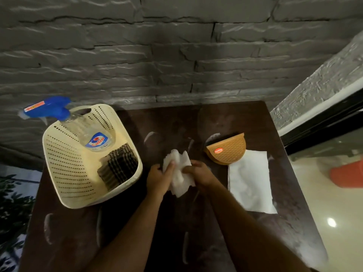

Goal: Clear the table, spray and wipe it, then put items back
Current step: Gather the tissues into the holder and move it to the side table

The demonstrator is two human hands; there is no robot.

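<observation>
Basket (64, 185) with spray bottle (86, 132) and dark coasters (117, 169) inside; hands, left (159, 179) and right (200, 173), both gripping crumpled tissue (179, 173).

A dark grey stone-textured wall (157, 55) fills the upper frame. At right, a lighter textured wall section (322, 81) adjoins a black frame (322, 122). Glossy cream floor (324, 203) at lower right reflects a light spot (331, 222). Foliage-patterned surface (13, 203) occupies lower left.

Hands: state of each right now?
Left hand: gripping the crumpled white paper towel.
Right hand: gripping the same towel.
</observation>
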